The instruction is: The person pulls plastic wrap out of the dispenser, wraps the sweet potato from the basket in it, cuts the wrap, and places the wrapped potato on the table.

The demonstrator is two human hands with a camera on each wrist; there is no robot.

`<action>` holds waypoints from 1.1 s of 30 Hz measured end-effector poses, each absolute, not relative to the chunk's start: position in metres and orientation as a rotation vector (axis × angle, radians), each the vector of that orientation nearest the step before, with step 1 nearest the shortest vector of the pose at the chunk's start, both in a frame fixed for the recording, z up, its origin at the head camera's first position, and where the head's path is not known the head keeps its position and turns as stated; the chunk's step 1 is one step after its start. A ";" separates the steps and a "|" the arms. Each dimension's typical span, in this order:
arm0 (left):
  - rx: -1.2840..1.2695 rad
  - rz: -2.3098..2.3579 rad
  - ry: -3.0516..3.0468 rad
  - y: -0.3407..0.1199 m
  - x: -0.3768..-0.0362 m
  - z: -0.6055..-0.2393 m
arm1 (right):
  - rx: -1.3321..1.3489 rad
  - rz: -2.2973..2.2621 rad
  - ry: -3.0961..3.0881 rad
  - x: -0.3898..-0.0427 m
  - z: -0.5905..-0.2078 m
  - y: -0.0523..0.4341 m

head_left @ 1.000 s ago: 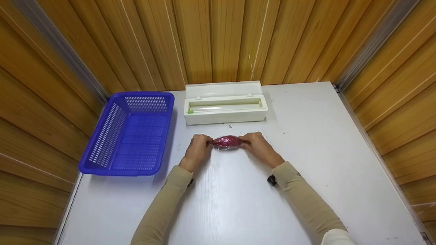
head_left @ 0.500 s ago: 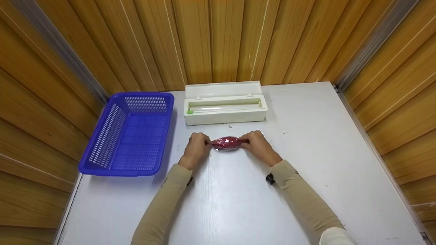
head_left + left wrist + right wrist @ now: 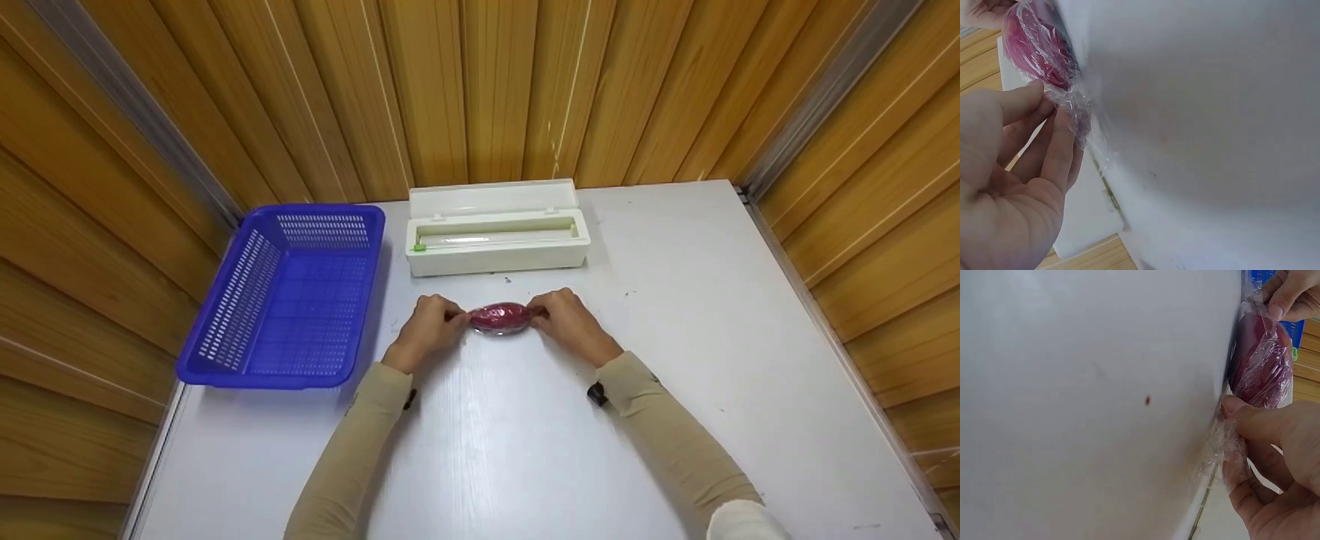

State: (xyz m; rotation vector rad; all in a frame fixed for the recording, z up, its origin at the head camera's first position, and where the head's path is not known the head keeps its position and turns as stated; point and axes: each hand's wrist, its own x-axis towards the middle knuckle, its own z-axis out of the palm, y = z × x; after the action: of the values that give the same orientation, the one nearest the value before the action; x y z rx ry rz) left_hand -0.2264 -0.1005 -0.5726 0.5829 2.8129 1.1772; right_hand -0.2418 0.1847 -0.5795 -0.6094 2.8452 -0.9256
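An oval, dark red item (image 3: 499, 318) lies wrapped in clear cling film at the middle of the white table; its exact kind is hidden under the shiny wrap. My left hand (image 3: 433, 330) pinches the gathered film at the left end. In the left wrist view, the crumpled film end (image 3: 1079, 109) sits at the fingertips, with the thumb close to the red item. At the right end, my right hand (image 3: 570, 324) pinches the film. The right wrist view shows loose film (image 3: 1223, 444) bunched against the thumb and curled fingers.
A white cling film dispenser box (image 3: 499, 260) with its lid raised stands behind the hands, a green slider (image 3: 419, 247) at its left. To the left is a blue perforated basket (image 3: 366, 300). Wooden panelling (image 3: 495, 90) encloses the white table (image 3: 712, 315).
The left hand's fingers have shifted slightly at the film's left end, and the left wrist has moved a little left. The right hand and the wrapped item stay almost in place.
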 end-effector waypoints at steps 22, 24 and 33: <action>0.314 1.329 2.705 -0.097 -0.229 -0.581 | -0.666 -1.007 2.781 -0.240 -0.580 0.187; 0.321 1.395 2.673 -0.097 -0.229 -0.582 | -0.640 -1.066 2.744 -0.239 -0.580 0.187; 0.400 1.512 2.570 -0.100 -0.226 -0.582 | -0.542 -1.376 2.600 -0.236 -0.576 0.194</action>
State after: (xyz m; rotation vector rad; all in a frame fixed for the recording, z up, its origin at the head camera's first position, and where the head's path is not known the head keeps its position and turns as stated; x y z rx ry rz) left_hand -0.2257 -0.1001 -0.5817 0.3998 2.5701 1.5118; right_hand -0.2365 0.1943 -0.5759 -0.5415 2.6004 -1.3757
